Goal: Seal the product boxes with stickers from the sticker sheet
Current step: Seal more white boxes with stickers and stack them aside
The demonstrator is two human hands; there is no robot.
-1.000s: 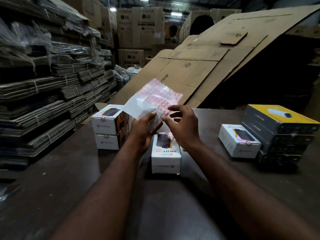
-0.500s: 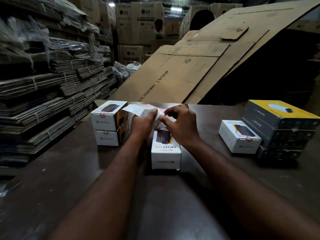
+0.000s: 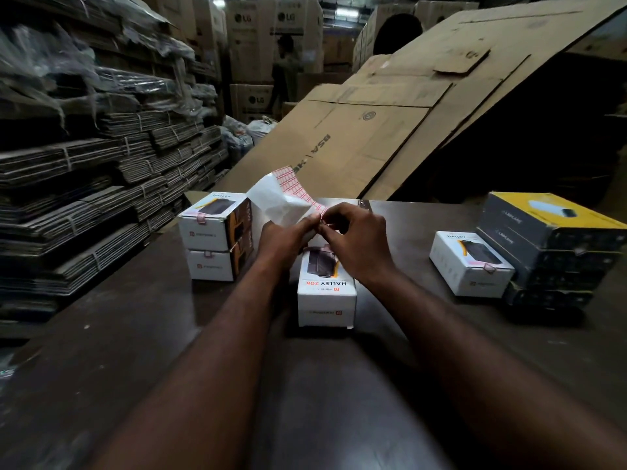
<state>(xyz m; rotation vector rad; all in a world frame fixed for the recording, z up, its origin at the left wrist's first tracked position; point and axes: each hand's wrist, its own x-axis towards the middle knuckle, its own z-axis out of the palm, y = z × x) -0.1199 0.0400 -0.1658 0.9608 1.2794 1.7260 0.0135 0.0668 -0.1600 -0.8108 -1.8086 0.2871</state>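
One dark table (image 3: 101, 351) was topped by a white box (image 3: 326, 293), set just beneath both hands. Above it, the sticker sheet (image 3: 278, 201) was gripped by the curled left hand (image 3: 281, 237), and its edge was pinched by the right hand (image 3: 356, 239).

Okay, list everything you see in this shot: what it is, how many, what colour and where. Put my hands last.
sticker sheet: one, white with red stickers, held above the middle box
white product boxes: four, white; one at table centre, two stacked at left, one at right
grey and yellow boxes: one stack, count unclear, far right of the table
table: one, dark brown, under the boxes
flattened cartons: several, brown, leaning behind the table
bundled cardboard: many stacks, grey-brown, left side
LG cartons: several, pale, at the back
person: one, dim, by the LG cartons
left hand: holds the sticker sheet
right hand: pinches the sheet's near edge
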